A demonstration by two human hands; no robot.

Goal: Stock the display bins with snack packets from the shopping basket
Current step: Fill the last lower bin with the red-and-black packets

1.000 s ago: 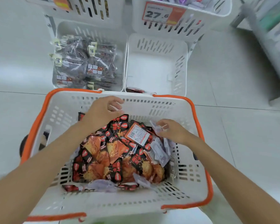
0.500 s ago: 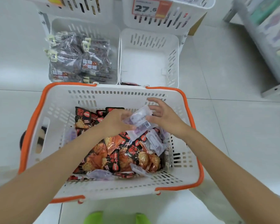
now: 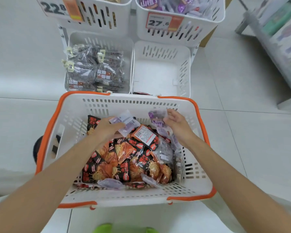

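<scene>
Two purple packets are held over the basket, clear of the orange packets, apparently so that one kind is sorted out. The left packet is pinched by the left hand, its fingers curled round the near edge. The right packet is clamped between thumb and fingers of the right hand. Both are judged bound for the top bin, where similar purple packets lie, not the lower bin.
</scene>
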